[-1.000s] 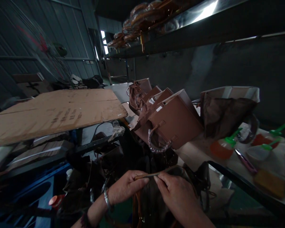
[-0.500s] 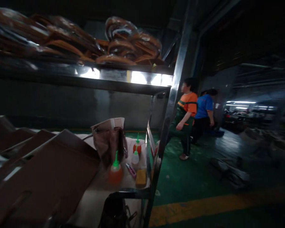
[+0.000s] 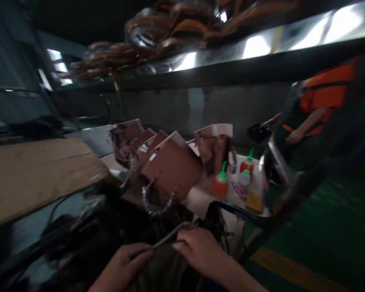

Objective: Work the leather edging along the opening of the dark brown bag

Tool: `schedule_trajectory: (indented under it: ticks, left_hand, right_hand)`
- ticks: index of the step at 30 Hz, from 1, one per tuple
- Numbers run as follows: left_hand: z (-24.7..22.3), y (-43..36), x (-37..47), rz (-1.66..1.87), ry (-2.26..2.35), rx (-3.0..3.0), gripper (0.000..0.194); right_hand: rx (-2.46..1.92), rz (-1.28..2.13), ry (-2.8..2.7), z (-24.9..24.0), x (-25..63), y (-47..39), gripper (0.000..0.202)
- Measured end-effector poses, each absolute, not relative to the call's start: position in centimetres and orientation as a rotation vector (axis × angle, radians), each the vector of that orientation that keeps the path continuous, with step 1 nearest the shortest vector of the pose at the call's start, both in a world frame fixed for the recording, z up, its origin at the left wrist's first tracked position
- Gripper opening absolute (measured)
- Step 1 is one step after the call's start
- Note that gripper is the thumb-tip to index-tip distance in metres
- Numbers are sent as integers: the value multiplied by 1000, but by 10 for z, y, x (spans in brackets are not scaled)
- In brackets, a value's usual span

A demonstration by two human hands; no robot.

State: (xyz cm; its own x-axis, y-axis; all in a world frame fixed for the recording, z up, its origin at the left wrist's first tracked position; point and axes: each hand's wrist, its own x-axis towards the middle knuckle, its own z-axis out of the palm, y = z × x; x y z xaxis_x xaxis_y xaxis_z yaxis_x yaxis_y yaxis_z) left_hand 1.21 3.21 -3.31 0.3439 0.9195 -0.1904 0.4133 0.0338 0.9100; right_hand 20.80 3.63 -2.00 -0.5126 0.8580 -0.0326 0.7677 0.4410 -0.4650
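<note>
My left hand (image 3: 126,261) is at the lower middle, its thumb and fingers closed on one end of a pale strip (image 3: 166,239). My right hand (image 3: 200,248) grips the same strip farther right, fingers curled over it. Under the strip hangs a dark piece (image 3: 162,267); blur and shadow hide whether it is cloth or leather. Just beyond my hands, a brown handbag (image 3: 174,164) leans on the table, its handle wrapped in clear plastic. More brown bags lean behind it, and another brown bag (image 3: 213,148) stands to the right.
On the table's right end are an orange-filled squeeze bottle (image 3: 220,185), pink snips (image 3: 239,190) and a yellow block (image 3: 254,202). A metal shelf (image 3: 219,52) with wrapped brown goods runs overhead. Brown board (image 3: 39,174) lies left. A person in orange (image 3: 328,93) stands at right.
My view has swung left, so the table and bags now lie nearer the middle. Both my hands have come into sight, holding the pale strip. The person in orange appears closer.
</note>
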Motion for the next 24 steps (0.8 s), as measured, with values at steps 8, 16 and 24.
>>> schedule_trajectory:
  ticks: [8,16,24]
  left_hand:
    - [-41,22,-1,677,1242,1248,38]
    - [-41,22,-8,678,1214,1201,34]
    - [-40,22,-7,653,1197,1188,35]
  right_hand:
    - [-1443,590,-2500,-24,200,55,18]
    - [-1437,440,-2489,-32,189,57,18]
    - [-1509,332,-2501,-37,189,60,19]
